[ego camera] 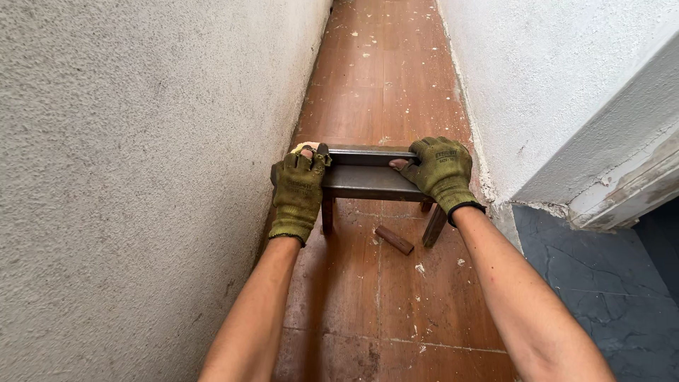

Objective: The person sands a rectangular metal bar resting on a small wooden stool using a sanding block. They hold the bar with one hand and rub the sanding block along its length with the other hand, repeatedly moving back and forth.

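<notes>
- A small dark wooden stool (368, 180) stands on the reddish plank floor (382, 297) of a narrow passage, close to the left wall (127, 177).
- The left hand (300, 185), in an olive fingerless glove, is clamped on the stool's left end.
- The right hand (442, 170) is clamped on its right end.
- A short brown wood piece (394, 240) lies on the floor between the legs.

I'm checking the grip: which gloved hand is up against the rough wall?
The left hand: its glove sits beside the rough wall, gripping the stool end. The right hand holds the other end, clear of any wall.
</notes>
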